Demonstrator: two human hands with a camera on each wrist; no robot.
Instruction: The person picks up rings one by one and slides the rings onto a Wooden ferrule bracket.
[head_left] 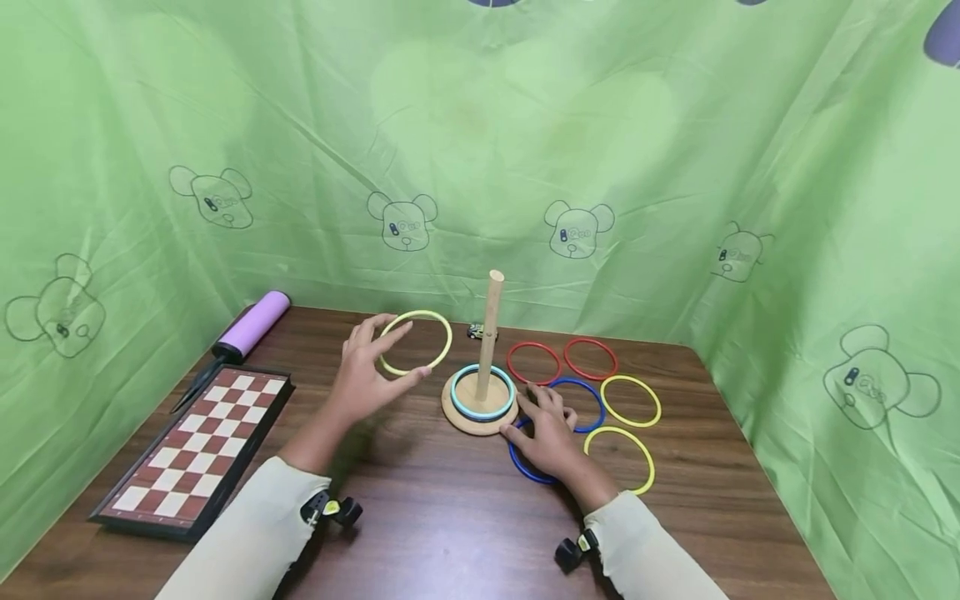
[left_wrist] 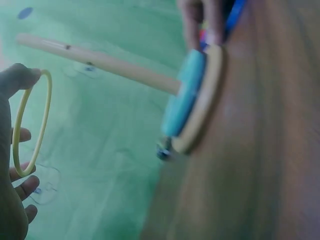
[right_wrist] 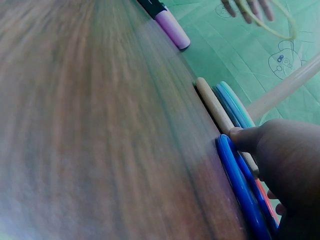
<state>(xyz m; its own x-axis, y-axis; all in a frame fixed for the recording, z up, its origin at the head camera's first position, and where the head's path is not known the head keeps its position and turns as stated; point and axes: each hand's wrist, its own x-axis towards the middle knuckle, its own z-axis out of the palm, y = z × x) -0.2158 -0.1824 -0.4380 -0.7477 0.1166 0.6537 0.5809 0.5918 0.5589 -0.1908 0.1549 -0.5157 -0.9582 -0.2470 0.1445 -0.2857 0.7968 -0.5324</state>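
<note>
My left hand (head_left: 363, 375) holds a pale yellow ring (head_left: 449, 337) up off the table, pinched between thumb and fingers, left of a wooden peg stand (head_left: 489, 333). The left wrist view shows the thumb on one edge of this ring (left_wrist: 48, 100) and fingers on the other. Around the peg, a light blue ring (head_left: 456, 404) lies over a darker one on the round base (head_left: 450, 417). My right hand (head_left: 551, 437) grips the base's right edge, thumb (right_wrist: 245, 139) against its rim. Beneath and beside that hand lie two blue rings (head_left: 600, 400), partly hidden.
Two red rings (head_left: 558, 362) and two yellow rings (head_left: 651, 467) lie on the table at right. A small toy car (head_left: 476, 332) sits behind the peg. At left are a folding checkerboard (head_left: 197, 450) and a purple pump (head_left: 257, 325). Green cloth (head_left: 480, 125) hangs behind.
</note>
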